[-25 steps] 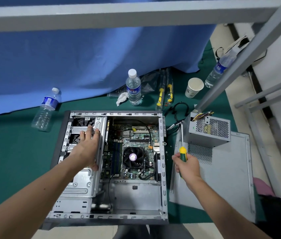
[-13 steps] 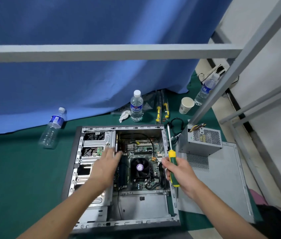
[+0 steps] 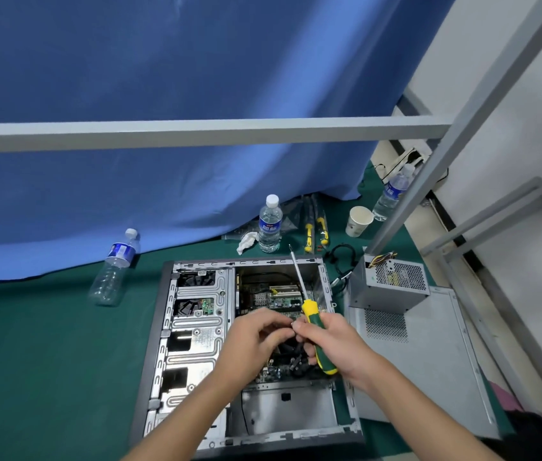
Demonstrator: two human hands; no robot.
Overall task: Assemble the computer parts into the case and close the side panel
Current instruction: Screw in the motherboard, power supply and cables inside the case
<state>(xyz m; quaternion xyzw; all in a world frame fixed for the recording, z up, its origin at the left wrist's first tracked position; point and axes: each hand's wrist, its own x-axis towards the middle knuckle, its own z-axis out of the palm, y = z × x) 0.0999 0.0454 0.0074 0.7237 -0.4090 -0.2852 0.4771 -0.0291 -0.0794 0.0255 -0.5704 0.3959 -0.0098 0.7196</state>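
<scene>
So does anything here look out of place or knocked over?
One bottle lies tipped on the green mat left of the case, seemingly empty; the other two stand upright. The power supply sits outside the case on the loose side panel, not yet fitted. Nothing looks spilled or broken.

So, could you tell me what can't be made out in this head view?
- CPU fan: hidden by both hands.
- Whatever the left hand pinches: too small, covered by fingertips.
- Screwdriver grip: partly wrapped by the right hand.
- Case near edge: cut off by the forearms and the frame's bottom.
- Power supply label: too small.
</scene>
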